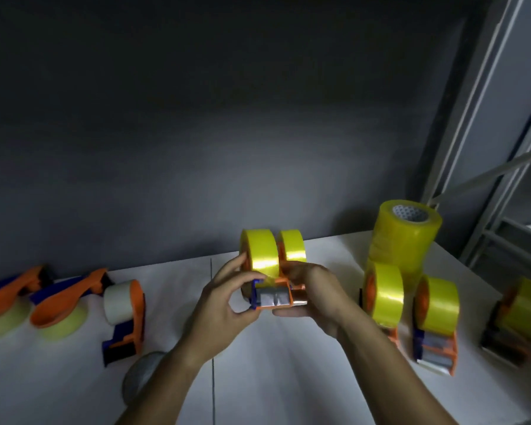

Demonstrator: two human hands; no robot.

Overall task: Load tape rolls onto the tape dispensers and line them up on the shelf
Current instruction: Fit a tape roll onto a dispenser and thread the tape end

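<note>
Both my hands, left (224, 297) and right (314, 297), have fingers wrapped around the orange-and-blue plastic tape dispenser (273, 297) loaded with a yellow roll (259, 253), held just above the white shelf (288, 378); looks light, rigid, slick tape, so I'd grip the frame

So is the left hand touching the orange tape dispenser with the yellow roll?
Touching. The head view shows the left hand gripping the orange tape dispenser at its front.

dark wall (196, 133), metal upright (485, 124) (grey)

Left hand (227, 297) and right hand (314, 297) together, fingers seemingly curled inward.
</note>
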